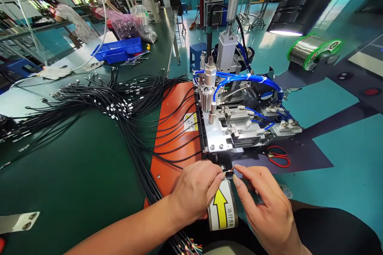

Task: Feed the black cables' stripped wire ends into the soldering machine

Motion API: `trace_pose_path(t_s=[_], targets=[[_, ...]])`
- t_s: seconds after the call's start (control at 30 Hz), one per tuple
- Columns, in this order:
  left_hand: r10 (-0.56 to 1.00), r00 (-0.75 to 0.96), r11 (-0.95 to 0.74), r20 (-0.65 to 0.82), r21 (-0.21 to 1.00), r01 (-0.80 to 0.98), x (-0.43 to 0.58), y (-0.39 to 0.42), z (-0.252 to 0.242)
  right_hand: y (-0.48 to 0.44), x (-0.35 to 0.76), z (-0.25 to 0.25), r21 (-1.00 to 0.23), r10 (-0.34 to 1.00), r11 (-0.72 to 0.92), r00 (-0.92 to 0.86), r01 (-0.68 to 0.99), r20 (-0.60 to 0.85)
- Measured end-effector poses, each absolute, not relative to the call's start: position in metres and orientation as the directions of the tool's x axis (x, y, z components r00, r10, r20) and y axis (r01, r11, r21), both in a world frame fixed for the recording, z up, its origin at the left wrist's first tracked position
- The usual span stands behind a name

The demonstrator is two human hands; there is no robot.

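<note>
My left hand (196,187) is closed in a pinch on the end of a thin black cable, just in front of the machine (224,127). Short fine wires (230,170), one reddish, stick out to the right of its fingertips. My right hand (266,203) is at those wires, its index fingertip at their tips and the thumb a little below, with a gap between the two. Below the fingertips is a metal part bearing a yellow arrow label (221,207). Several black cables (176,135) cross the orange plate (170,107) to the machine's left edge.
A large bundle of black cables (119,107) lies on the green table (89,175). Red-handled scissors (278,156) rest right of the machine. A solder wire spool (311,52) and a black lamp (296,4) stand behind. A blue tray (119,50) is farther left. Another person (72,18) sits at back left.
</note>
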State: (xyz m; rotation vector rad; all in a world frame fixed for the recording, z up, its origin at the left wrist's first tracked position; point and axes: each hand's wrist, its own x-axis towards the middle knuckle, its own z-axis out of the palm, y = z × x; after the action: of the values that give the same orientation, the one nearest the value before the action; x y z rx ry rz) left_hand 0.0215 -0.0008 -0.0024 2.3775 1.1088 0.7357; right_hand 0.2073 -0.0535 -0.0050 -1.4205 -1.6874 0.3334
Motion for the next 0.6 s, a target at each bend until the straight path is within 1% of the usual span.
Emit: trace_pose_path(t_s=[0.13,0.27,0.43,0.6], targets=[[0.791,0.530,-0.601,0.305,0.554,0.577,0.022,-0.001,-0.004,-0.053,0.207,-0.005,-0.686,0.900,0.299,0.043,0.663,0.434],[0.785,0.531,-0.611,0.319,0.537,0.582,0.023,-0.002,-0.003,-0.053,0.207,-0.005,-0.660,0.890,0.320,0.023,0.680,0.456],[0.774,0.536,-0.631,0.338,0.481,0.608,0.023,-0.002,-0.001,-0.057,0.210,-0.010,-0.569,0.873,0.351,-0.041,0.744,0.486],[0.775,0.541,-0.631,0.328,0.454,0.629,0.023,-0.002,-0.002,-0.060,0.209,-0.015,-0.495,0.866,0.382,-0.115,0.780,0.486]])
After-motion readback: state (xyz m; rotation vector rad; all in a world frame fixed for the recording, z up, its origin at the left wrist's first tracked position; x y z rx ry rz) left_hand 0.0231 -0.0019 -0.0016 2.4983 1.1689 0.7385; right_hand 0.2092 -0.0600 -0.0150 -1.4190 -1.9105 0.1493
